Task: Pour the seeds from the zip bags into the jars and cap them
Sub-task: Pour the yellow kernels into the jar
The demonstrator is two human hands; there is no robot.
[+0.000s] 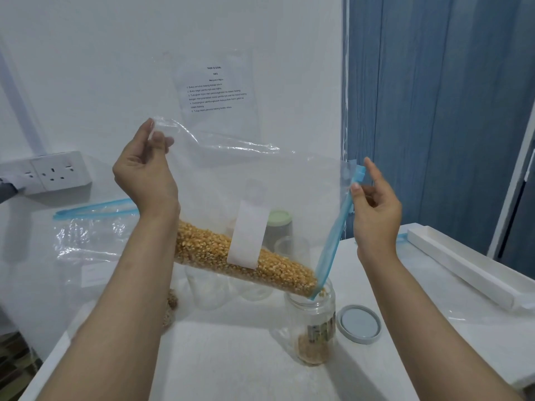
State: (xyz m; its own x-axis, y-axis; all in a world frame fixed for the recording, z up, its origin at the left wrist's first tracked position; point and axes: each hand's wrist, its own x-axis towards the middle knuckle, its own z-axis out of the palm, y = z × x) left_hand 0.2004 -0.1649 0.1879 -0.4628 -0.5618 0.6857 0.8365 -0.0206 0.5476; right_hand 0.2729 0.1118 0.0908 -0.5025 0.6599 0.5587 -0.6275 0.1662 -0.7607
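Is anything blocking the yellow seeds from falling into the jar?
Nothing visible blocks them. The bag has its open corner right at the jar mouth, seeds sliding down toward it. The jar's lid lies off, beside it on the table.

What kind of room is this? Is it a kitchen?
Probably not a kitchen. It looks like a plain room set up for a recorded task: a printed instruction sheet taped to the wall, a wall socket, and a white table with jars.
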